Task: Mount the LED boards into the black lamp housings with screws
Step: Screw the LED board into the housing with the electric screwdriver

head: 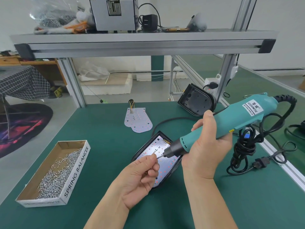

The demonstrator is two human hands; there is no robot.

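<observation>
A black lamp housing (162, 180) lies on the green mat with a white LED board (154, 147) seated inside it. My right hand (208, 146) grips a teal electric screwdriver (231, 119), its bit angled down to the left over the board. My left hand (142, 177) pinches a small screw at the bit's tip and holds more screws in its curled fingers. Loose LED boards (137, 120) with a wire bundle lie further back. An empty black housing (196, 101) leans at the back right.
A cardboard tray (75, 174) marked SPRING BALANCER holds several silver screws at the left. The screwdriver's coiled black cable and plug (257, 156) lie at the right near the table's aluminium edge. An aluminium shelf (143, 43) spans overhead.
</observation>
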